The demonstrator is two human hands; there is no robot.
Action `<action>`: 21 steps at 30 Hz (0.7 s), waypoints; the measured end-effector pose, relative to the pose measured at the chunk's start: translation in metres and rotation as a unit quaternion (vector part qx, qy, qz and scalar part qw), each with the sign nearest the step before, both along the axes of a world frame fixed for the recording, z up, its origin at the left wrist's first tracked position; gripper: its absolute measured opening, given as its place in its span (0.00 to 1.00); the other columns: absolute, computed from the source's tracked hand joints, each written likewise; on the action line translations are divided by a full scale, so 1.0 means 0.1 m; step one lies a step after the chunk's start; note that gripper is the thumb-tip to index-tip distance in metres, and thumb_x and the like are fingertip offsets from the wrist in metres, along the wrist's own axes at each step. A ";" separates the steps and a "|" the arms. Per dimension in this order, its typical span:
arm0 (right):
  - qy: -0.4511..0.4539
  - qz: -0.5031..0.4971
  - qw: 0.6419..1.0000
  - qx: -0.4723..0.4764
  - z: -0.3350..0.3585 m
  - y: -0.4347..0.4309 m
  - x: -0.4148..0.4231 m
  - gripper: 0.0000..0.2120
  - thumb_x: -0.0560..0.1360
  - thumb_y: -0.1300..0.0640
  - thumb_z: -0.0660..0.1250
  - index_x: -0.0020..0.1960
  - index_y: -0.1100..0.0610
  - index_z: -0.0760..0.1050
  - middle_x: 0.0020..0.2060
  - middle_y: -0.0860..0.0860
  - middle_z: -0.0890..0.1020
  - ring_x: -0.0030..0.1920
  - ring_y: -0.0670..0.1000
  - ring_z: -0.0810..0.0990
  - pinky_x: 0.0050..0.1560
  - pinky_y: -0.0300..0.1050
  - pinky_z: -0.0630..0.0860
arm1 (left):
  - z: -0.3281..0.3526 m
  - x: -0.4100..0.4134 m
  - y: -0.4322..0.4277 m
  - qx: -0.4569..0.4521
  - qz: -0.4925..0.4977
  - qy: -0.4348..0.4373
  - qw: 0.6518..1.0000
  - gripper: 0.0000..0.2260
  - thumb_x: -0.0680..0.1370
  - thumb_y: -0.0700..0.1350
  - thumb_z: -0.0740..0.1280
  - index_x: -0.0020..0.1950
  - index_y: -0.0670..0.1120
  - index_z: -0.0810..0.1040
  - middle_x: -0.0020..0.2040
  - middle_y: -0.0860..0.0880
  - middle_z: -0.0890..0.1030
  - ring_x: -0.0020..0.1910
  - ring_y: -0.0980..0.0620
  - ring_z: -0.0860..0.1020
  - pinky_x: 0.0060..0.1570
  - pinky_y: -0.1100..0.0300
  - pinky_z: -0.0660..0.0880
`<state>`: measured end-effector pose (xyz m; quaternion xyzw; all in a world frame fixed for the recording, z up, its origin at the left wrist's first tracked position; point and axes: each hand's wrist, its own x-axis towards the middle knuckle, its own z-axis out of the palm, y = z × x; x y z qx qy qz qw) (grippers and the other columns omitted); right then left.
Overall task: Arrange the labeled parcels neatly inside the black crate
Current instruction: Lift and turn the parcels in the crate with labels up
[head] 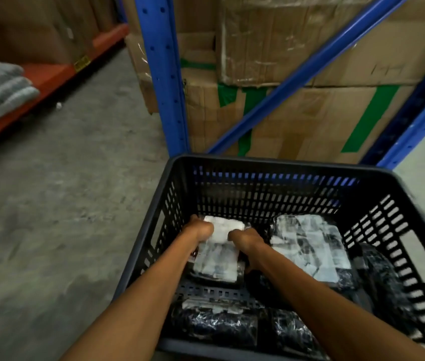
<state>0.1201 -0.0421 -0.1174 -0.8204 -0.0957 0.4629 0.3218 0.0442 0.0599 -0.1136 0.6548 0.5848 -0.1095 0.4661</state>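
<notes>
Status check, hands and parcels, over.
Both hands, left and right, gripping a labeled parcel inside black crate. Larger parcel alongside. Nothing blocking.

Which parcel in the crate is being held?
The labeled parcel at the crate's far left, gripped by left hand and right hand; the others lie untouched.

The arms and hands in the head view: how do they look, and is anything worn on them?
Both forearms are bare up to the picture's lower edge: no sleeves show. The left hand and the right hand wear no gloves. No watch, bracelet or ring shows on the visible parts.
</notes>
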 end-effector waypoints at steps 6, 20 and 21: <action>-0.033 0.007 0.999 0.037 0.28 -0.06 0.15 0.32 0.71 0.53 0.64 0.73 0.62 0.62 0.62 0.61 0.76 0.58 0.63 0.79 0.54 0.55 0.79 | 0.40 -0.05 -0.04 0.020 -0.043 -0.057 0.997 0.25 0.81 0.47 0.57 0.78 0.42 0.61 0.67 0.42 0.73 0.56 0.45 0.73 0.51 0.54 0.70; 0.127 -0.014 0.990 0.064 1.26 -0.34 0.81 0.23 0.80 0.46 0.54 0.55 0.66 0.71 0.52 0.65 0.76 0.46 0.62 0.79 0.32 0.44 0.75 | 1.13 -0.37 0.15 -0.003 0.084 -0.203 0.975 0.21 0.80 0.58 0.55 0.57 0.44 0.76 0.39 0.44 0.78 0.29 0.48 0.74 0.27 0.62 0.67; 0.139 -0.015 0.987 0.074 1.26 -0.36 0.84 0.23 0.78 0.48 0.53 0.57 0.68 0.71 0.53 0.66 0.75 0.44 0.61 0.78 0.32 0.45 0.75 | 1.09 -0.39 0.15 -0.008 0.095 -0.214 0.972 0.24 0.79 0.59 0.53 0.58 0.43 0.77 0.39 0.43 0.79 0.27 0.48 0.74 0.25 0.63 0.66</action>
